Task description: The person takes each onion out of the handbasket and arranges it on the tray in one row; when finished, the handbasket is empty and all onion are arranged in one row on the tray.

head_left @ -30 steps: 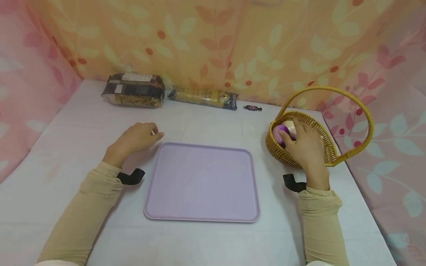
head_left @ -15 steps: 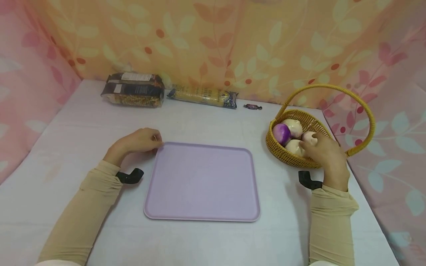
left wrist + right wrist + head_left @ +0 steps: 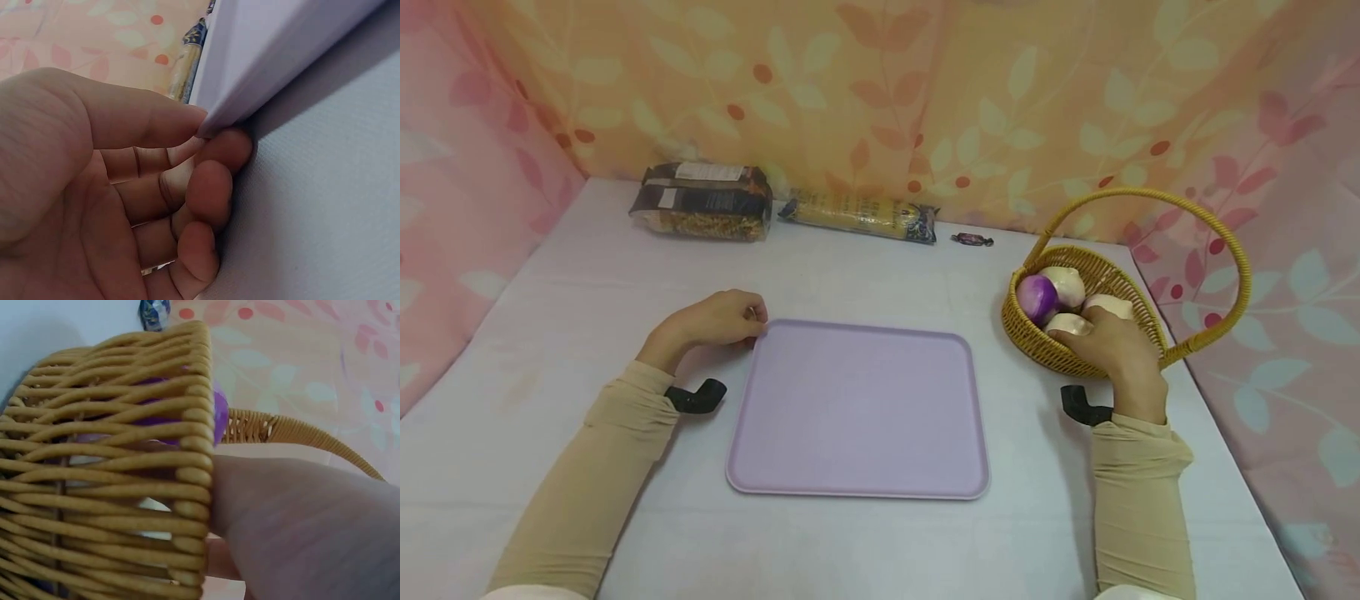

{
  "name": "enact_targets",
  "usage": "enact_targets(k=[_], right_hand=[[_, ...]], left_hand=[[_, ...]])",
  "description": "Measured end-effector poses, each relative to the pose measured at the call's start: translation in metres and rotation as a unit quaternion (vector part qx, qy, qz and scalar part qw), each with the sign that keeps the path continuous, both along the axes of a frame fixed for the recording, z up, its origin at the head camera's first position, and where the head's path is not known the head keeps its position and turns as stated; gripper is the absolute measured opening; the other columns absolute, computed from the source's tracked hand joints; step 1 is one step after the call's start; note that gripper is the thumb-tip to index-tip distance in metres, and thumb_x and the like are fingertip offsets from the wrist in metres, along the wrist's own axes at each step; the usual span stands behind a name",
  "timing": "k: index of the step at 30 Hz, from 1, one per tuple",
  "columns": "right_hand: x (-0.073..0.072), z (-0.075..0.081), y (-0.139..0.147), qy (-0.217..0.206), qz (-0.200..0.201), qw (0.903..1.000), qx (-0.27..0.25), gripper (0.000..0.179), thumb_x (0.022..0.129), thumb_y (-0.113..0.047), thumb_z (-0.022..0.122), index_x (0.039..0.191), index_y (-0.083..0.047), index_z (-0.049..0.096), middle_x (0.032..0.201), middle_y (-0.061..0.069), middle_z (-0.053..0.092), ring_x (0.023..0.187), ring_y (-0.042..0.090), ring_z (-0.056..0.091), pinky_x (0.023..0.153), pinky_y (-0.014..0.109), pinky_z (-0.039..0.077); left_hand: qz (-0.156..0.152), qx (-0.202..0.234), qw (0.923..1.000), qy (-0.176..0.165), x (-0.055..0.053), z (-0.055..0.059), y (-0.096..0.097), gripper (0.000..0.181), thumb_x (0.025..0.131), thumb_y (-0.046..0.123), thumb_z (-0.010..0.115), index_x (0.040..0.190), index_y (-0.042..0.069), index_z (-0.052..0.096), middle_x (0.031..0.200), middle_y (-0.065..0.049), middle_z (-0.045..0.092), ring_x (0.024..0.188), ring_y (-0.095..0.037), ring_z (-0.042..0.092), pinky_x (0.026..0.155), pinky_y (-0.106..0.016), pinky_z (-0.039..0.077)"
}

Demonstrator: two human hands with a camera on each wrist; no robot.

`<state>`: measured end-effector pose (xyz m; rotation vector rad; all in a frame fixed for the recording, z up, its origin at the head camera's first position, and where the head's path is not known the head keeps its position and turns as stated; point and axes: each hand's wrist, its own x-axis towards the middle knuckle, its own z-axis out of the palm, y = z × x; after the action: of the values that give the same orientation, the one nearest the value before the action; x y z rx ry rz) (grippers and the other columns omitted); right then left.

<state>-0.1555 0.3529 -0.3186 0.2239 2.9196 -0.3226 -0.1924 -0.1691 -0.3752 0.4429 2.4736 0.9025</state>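
Note:
My left hand (image 3: 718, 319) pinches the far left corner of a lilac tray (image 3: 861, 408). In the left wrist view, thumb and forefinger meet on the tray's rim (image 3: 228, 103), and the other fingers curl below. On the right, my right hand (image 3: 1116, 346) reaches over the near rim of a wicker basket (image 3: 1026, 337). Its thumb and fingers curl round the near white roundish piece (image 3: 1070, 323); the fingertips are partly hidden. Beside it lie a purple-and-white onion-like piece (image 3: 1037, 298) and other white pieces (image 3: 1063, 285). In the right wrist view, the basket weave (image 3: 125, 469) hides the fingers.
At the back stand a dark bag of pasta (image 3: 703, 202) and a long yellow packet (image 3: 857, 215), with a small wrapped candy (image 3: 972, 239) to their right. The basket's tall handle (image 3: 1236, 250) arches up on the right. Patterned curtains (image 3: 880, 92) enclose the table.
My left hand has come to the tray corner and taken hold of it. My right hand moved right within the basket, then back left and down onto the near white piece.

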Motion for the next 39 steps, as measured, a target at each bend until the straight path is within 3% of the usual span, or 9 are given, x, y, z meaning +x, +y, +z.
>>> enact_targets(k=[7, 11, 14, 18, 21, 24, 31, 39], right_hand=[[0.001, 0.004, -0.003, 0.003, -0.009, 0.9999, 0.012, 0.080, 0.086, -0.068, 0.053, 0.134, -0.006, 0.046, 0.129, 0.033, 0.053, 0.111, 0.056, 0.051, 0.082, 0.064, 0.042], [0.005, 0.015, -0.004, 0.019, -0.022, 0.9991, 0.030, 0.090, 0.085, -0.072, 0.051, 0.143, -0.004, 0.040, 0.134, 0.036, 0.049, 0.114, 0.057, 0.049, 0.080, 0.065, 0.042], [0.009, 0.024, -0.012, 0.057, -0.026, 0.9976, 0.029, 0.096, 0.084, -0.073, 0.051, 0.146, -0.001, 0.036, 0.137, 0.036, 0.047, 0.114, 0.058, 0.048, 0.081, 0.066, 0.041], [0.016, 0.033, -0.035, 0.149, -0.007, 0.9888, -0.010, 0.084, 0.085, -0.063, 0.059, 0.140, -0.001, 0.044, 0.129, 0.031, 0.055, 0.107, 0.050, 0.053, 0.080, 0.061, 0.041], [0.023, 0.036, -0.058, 0.206, 0.032, 0.9770, -0.045, 0.072, 0.086, -0.052, 0.065, 0.134, -0.001, 0.050, 0.124, 0.027, 0.058, 0.108, 0.044, 0.054, 0.082, 0.060, 0.039], [0.024, 0.031, -0.083, 0.228, 0.091, 0.9668, -0.071, 0.067, 0.085, -0.046, 0.070, 0.133, -0.002, 0.053, 0.125, 0.027, 0.055, 0.109, 0.042, 0.053, 0.086, 0.059, 0.040], [0.017, 0.000, -0.140, 0.167, 0.240, 0.9529, -0.082, 0.068, 0.082, -0.048, 0.073, 0.135, -0.011, 0.054, 0.121, 0.015, 0.057, 0.099, 0.031, 0.059, 0.083, 0.048, 0.049], [0.017, -0.023, -0.201, 0.144, 0.374, 0.9136, -0.069, 0.066, 0.080, -0.051, 0.074, 0.131, -0.012, 0.059, 0.117, 0.008, 0.063, 0.104, 0.025, 0.061, 0.087, 0.043, 0.050]], left_hand=[[0.001, -0.001, 1.0000, 0.002, -0.001, -0.002, -0.001, 0.016, 0.093, 0.013, 0.057, 0.102, 0.000, 0.060, 0.075, -0.006, 0.065, 0.067, -0.016, 0.054, 0.064, -0.029, 0.042], [0.001, 0.005, 1.0000, -0.003, -0.001, -0.003, -0.002, 0.015, 0.093, 0.013, 0.057, 0.101, 0.000, 0.059, 0.076, -0.007, 0.065, 0.068, -0.016, 0.055, 0.065, -0.029, 0.043], [0.002, 0.010, 0.9999, -0.005, -0.001, -0.003, -0.004, 0.015, 0.093, 0.012, 0.057, 0.101, -0.001, 0.059, 0.076, -0.007, 0.065, 0.068, -0.016, 0.055, 0.065, -0.029, 0.043], [-0.001, 0.008, 1.0000, -0.001, -0.001, -0.004, -0.006, 0.015, 0.093, 0.012, 0.057, 0.100, 0.000, 0.060, 0.076, -0.006, 0.065, 0.068, -0.016, 0.055, 0.066, -0.029, 0.043], [-0.004, 0.006, 1.0000, 0.004, -0.002, -0.006, -0.006, 0.014, 0.093, 0.013, 0.056, 0.099, 0.001, 0.060, 0.076, -0.006, 0.066, 0.069, -0.015, 0.055, 0.067, -0.028, 0.043], [-0.006, 0.010, 0.9999, 0.008, -0.002, -0.008, -0.006, 0.014, 0.093, 0.013, 0.056, 0.098, 0.001, 0.060, 0.077, -0.006, 0.065, 0.069, -0.016, 0.055, 0.067, -0.028, 0.043], [-0.006, 0.006, 1.0000, 0.004, -0.004, -0.008, -0.004, 0.012, 0.091, 0.012, 0.057, 0.096, 0.001, 0.059, 0.076, -0.006, 0.064, 0.069, -0.016, 0.054, 0.066, -0.028, 0.043], [0.003, 0.005, 1.0000, 0.000, -0.004, -0.009, -0.004, 0.013, 0.091, 0.012, 0.057, 0.097, 0.001, 0.060, 0.075, -0.005, 0.064, 0.069, -0.015, 0.055, 0.066, -0.028, 0.043]])
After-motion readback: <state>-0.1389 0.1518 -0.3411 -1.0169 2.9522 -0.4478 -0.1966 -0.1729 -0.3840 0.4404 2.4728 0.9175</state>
